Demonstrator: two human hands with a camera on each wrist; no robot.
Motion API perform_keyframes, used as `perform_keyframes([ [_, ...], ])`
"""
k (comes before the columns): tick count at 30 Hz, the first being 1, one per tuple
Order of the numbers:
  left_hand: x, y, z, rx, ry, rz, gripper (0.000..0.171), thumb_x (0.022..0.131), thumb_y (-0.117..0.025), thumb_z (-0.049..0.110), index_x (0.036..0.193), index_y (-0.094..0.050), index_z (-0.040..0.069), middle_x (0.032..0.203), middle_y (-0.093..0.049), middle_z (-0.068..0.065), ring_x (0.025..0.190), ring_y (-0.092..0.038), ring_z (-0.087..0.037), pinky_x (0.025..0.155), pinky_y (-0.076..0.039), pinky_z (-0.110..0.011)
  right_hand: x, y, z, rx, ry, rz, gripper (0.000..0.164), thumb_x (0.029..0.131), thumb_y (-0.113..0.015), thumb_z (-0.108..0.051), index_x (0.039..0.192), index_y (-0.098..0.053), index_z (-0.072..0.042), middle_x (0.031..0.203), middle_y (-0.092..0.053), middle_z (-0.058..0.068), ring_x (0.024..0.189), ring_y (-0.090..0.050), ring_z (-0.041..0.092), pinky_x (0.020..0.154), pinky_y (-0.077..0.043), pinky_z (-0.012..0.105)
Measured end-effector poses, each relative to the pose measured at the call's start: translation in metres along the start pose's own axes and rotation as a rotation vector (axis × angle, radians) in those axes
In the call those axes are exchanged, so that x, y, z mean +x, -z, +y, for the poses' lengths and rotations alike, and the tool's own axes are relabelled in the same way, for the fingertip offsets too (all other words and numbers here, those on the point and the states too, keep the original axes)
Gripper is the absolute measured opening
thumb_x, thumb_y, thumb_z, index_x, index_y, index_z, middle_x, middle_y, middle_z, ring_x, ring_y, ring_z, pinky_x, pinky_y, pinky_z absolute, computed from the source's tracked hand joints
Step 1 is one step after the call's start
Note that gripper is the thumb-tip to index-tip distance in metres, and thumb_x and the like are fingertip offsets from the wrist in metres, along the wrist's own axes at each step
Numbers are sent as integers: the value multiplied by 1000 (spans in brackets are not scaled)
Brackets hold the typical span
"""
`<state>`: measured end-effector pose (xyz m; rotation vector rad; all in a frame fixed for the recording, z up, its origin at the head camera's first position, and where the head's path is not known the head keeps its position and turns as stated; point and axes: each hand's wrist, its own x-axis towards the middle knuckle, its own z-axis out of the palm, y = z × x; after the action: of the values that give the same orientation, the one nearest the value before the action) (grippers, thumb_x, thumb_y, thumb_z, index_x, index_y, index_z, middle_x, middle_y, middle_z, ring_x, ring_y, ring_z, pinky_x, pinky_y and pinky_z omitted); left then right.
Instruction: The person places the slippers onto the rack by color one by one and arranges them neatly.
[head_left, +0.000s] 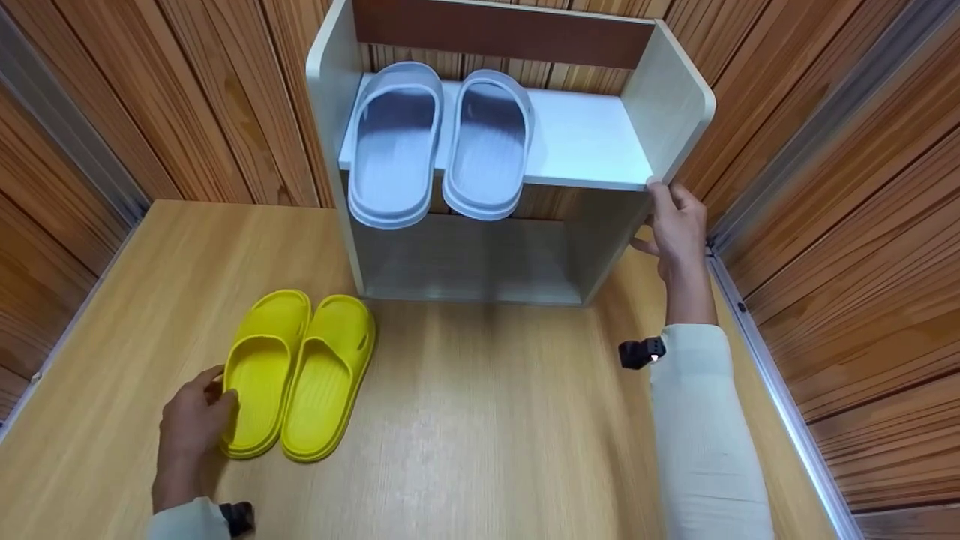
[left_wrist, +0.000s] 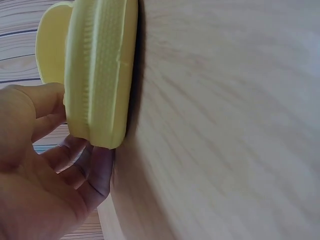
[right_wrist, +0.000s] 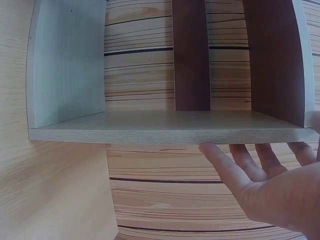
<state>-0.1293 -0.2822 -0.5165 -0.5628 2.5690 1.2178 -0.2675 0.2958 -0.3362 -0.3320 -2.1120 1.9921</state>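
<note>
A pair of yellow slippers lies side by side on the wooden floor, toes toward the back. My left hand (head_left: 193, 420) is at the left yellow slipper (head_left: 259, 382), its thumb over the rim and its fingers along the outer side near the heel. In the left wrist view that slipper (left_wrist: 102, 75) stays close to the floor. My right hand (head_left: 679, 229) grips the right side panel of a small shoe rack (head_left: 667, 105), thumb at the shelf's front edge and fingers against the panel's outer face. In the right wrist view those fingers (right_wrist: 225, 165) reach along the panel.
A pair of light grey slippers, left (head_left: 394, 165) and right (head_left: 487, 150), sits on the rack's upper shelf (head_left: 585, 135), heels overhanging the front. Below is a lower compartment (head_left: 480, 259). Wood-plank walls (head_left: 225, 97) enclose the floor (head_left: 480, 420) at the back and sides.
</note>
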Motion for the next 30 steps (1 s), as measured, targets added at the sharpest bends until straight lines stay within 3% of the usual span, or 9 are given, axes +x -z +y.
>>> perform_keyframes([
  [7,-2,3,-1,40,-24,30,60,102,-54,16,155,-32,-5,139,-47,-34,115,-49,-45,98,-44,-57,0,0,-1,-2,-22,0,35,103,-55,-44,124,-59,-16,143,-43,11,136,-45,37,105,-42,60],
  [14,-6,5,-4,54,-40,76,59,102,-52,17,154,-34,-4,140,-49,-34,120,-51,-48,98,-43,-60,-1,-1,-1,-4,-19,2,33,102,-56,-44,117,-60,-15,137,-46,9,135,-46,37,105,-42,61],
  [26,-10,5,2,-1,-97,140,58,102,-50,17,155,-35,0,139,-51,-29,121,-52,-46,92,-47,-53,0,-1,0,-18,-10,1,35,102,-54,-45,118,-61,-15,136,-47,10,131,-50,36,102,-44,60],
  [30,-13,7,8,-22,-102,165,57,103,-51,18,156,-36,2,141,-51,-28,119,-53,-44,82,-51,-35,-1,-1,-1,-15,-8,-6,36,102,-55,-46,121,-61,-15,136,-48,10,131,-50,36,103,-44,59],
])
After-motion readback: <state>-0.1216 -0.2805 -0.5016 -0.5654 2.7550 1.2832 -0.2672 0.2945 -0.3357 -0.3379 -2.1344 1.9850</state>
